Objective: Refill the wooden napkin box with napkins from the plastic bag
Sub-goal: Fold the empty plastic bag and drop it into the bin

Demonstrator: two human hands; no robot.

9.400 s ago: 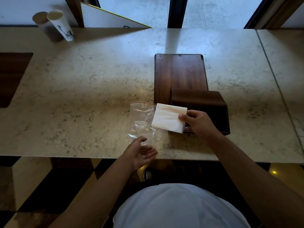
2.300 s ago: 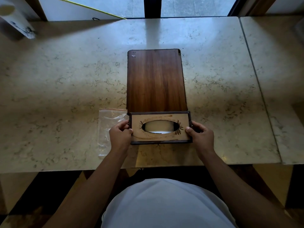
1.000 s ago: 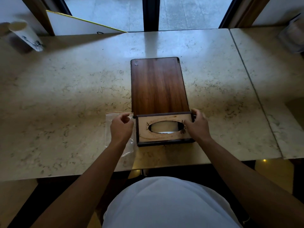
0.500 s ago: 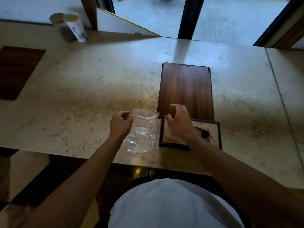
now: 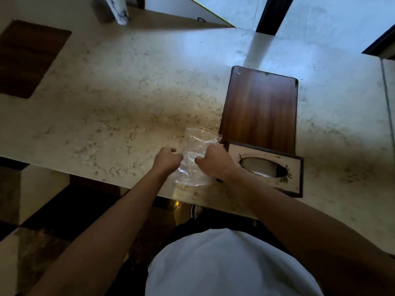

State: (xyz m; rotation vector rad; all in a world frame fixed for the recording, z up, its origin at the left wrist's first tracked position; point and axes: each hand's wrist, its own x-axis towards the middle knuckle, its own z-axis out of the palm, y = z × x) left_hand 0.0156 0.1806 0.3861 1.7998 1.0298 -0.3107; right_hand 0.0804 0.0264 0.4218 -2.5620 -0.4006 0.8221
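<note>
Both hands, left hand (image 5: pixel 167 160) and right hand (image 5: pixel 214 162), have fingers clamped on the plastic bag (image 5: pixel 195 154) (empty, it seems), beside the wooden napkin box (image 5: pixel 296 170).

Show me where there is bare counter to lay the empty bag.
Widest bare marble: between the dark inlay, the wooden board and the left hand. Another patch lies right of the napkin box. Crowded: both hands, right hand included, grip the plastic bag beside the box.
</note>
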